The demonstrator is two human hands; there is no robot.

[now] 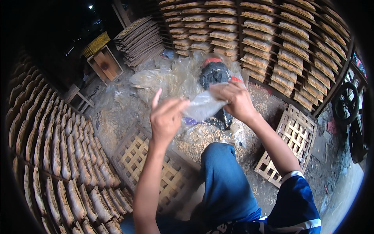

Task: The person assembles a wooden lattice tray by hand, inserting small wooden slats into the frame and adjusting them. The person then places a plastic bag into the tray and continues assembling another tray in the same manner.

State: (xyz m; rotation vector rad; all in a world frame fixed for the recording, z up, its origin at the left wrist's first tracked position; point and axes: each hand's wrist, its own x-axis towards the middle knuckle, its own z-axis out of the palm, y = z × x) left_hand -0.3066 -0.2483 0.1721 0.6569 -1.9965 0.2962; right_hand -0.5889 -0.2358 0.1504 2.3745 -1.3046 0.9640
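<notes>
Between my two raised hands is stretched a thin, clear plastic sheet (204,106), perhaps a bag. My left hand (166,115) pinches its left edge, with one finger sticking up. At the other side my right hand (233,99) has its fingers closed on the sheet; both hands are slightly blurred. Just behind and below them lies a black plastic bundle (215,75) on the floor. A heap of crumpled clear plastic (156,80) spreads beyond my left hand. Pale loose crumbs or grains (198,138) are scattered beneath my hands, in front of my bent knee.
Racks of wrapped flat slabs line the back right (257,45) and the left (58,152). Woven bamboo trays lie by my left arm (136,158) and right arm (290,136). Stacked boards (139,43) and a wooden crate (105,64) stand at the back left; a wheel (346,103) is far right.
</notes>
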